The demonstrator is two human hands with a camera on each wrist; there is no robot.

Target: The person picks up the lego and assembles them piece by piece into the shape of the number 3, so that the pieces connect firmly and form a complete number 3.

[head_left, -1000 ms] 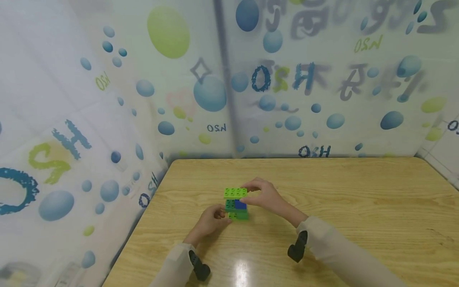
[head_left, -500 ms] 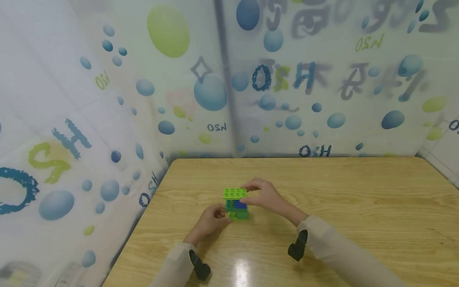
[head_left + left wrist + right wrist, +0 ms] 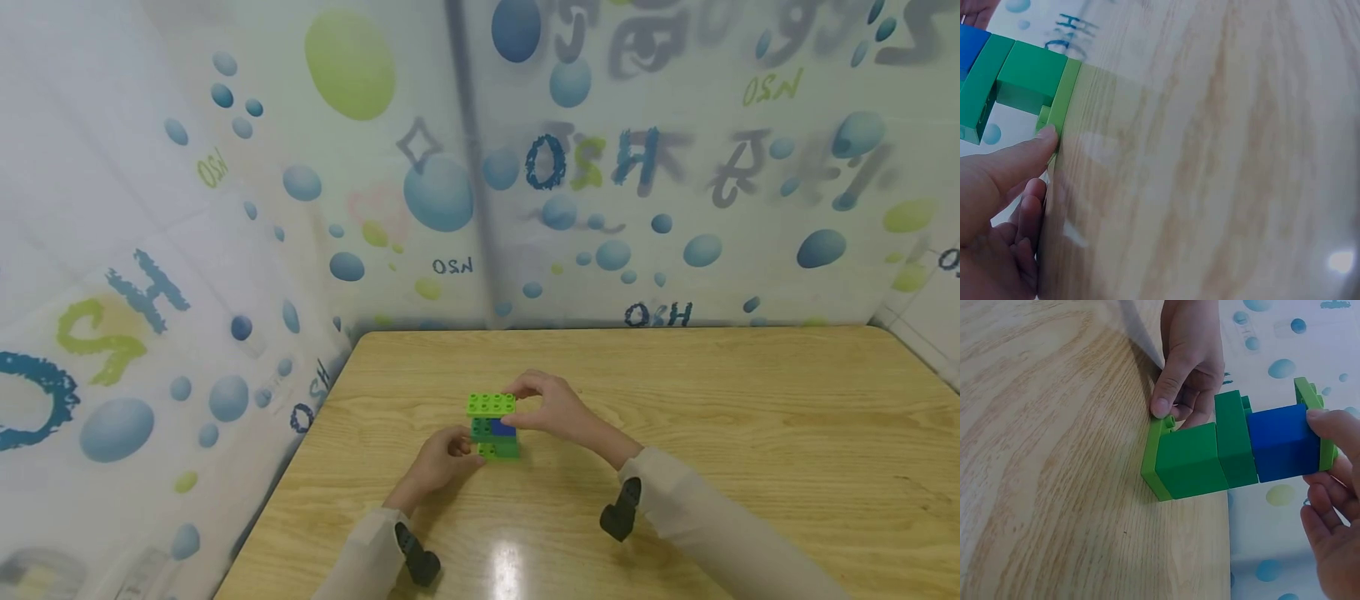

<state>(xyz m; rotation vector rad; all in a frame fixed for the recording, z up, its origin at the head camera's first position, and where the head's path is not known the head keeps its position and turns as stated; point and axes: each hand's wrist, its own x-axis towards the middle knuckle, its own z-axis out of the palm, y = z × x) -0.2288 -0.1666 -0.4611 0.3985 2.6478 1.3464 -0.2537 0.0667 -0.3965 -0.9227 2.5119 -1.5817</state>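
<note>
A small tower of toy building bricks stands upright on the table. Its lowest layer is a lime base plate [image 3: 1065,94], with a green brick [image 3: 1191,461] on one end. Above that come a wider green brick [image 3: 1235,440], a blue brick [image 3: 1285,442] and, on top, a lime plate [image 3: 491,405] showing its studs. My left hand [image 3: 438,460] pinches the free end of the base plate, thumb beside its studs. At the top right, my right hand [image 3: 558,410] grips the top plate, with the thumb where that plate meets the blue brick.
The wooden table [image 3: 712,433] extends far to the right of the tower. Behind it hangs a pale curtain [image 3: 675,192] printed with bubbles and letters, which also runs along the left side. Dark camera mounts [image 3: 621,510] sit at both sleeves.
</note>
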